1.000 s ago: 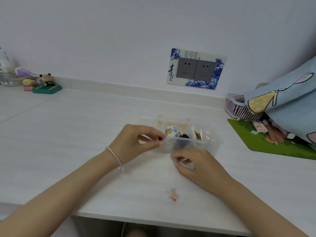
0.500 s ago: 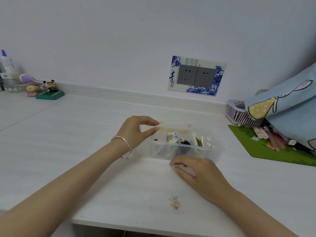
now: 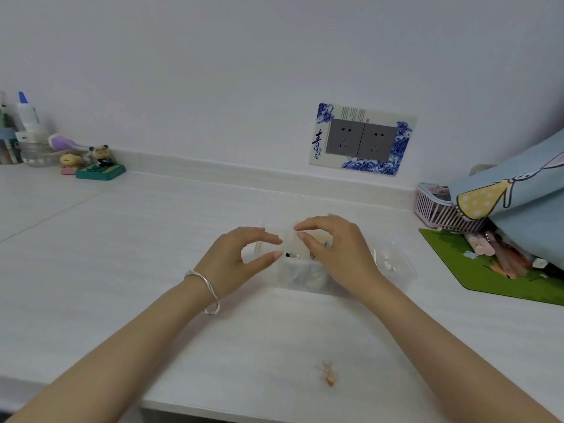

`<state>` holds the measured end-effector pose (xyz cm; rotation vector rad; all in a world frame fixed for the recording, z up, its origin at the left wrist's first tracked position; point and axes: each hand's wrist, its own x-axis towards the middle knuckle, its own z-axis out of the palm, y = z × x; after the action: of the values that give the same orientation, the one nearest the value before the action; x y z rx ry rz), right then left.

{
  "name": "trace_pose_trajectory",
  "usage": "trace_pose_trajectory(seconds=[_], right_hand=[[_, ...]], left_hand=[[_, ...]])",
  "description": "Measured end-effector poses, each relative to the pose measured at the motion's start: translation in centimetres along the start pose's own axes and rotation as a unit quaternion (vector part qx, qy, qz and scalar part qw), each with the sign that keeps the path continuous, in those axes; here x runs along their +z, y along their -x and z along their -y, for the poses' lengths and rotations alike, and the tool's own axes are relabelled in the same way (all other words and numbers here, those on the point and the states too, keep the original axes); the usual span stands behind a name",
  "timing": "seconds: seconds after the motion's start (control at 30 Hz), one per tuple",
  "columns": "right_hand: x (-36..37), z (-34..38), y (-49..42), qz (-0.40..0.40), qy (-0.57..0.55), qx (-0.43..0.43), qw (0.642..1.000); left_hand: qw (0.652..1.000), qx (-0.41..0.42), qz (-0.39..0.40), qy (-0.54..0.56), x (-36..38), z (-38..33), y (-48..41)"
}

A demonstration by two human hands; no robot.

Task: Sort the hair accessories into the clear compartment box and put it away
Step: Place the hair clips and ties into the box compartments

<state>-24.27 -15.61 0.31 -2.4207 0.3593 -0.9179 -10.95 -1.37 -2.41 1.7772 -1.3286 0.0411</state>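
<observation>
The clear compartment box [image 3: 396,267] stands on the white table [image 3: 152,239] with small hair accessories in it, mostly hidden by my hands. My right hand [image 3: 338,251] is over the box, thumb and forefinger pinched on a translucent flap [image 3: 288,239], seemingly the box's lid. My left hand [image 3: 238,261] is at the box's left end, thumb and forefinger curved apart around that flap's edge; whether they grip it is unclear. A small orange hair accessory [image 3: 328,374] lies loose near the table's front edge.
A green mat [image 3: 476,270] with pens, a pink basket [image 3: 433,209] and a blue cartoon bag [image 3: 518,190] sit on the right. Small figurines [image 3: 97,163] and bottles [image 3: 27,117] stand at the far left by the wall. A socket plate [image 3: 361,138] is on the wall.
My right hand rose from the table in front of the box to over it. My left hand stayed at the box's left end. The view tilted upward.
</observation>
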Motion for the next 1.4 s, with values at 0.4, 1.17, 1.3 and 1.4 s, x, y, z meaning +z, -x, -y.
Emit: trace_pose_trajectory(seconds=[0.4, 1.17, 1.3, 1.4], right_hand=[[-3.7, -3.6, 6.4, -0.095, 0.082, -0.093, 0.988], [-2.6, -3.9, 7.3, -0.054, 0.009, -0.043, 0.998], [-2.4, -3.9, 7.1, -0.057, 0.002, -0.04, 0.998], [-2.4, -3.9, 7.1, -0.057, 0.002, -0.044, 0.997]], left_hand=[[0.979, 0.17, 0.113, 0.01, 0.7, -3.4, 1.3], [0.977, 0.082, 0.161, 0.11, 2.7, -5.2, 2.3], [0.997, 0.046, -0.019, 0.053, 0.0, -4.3, -1.7], [0.998, -0.009, 0.015, -0.065, 0.1, -3.0, -3.8]])
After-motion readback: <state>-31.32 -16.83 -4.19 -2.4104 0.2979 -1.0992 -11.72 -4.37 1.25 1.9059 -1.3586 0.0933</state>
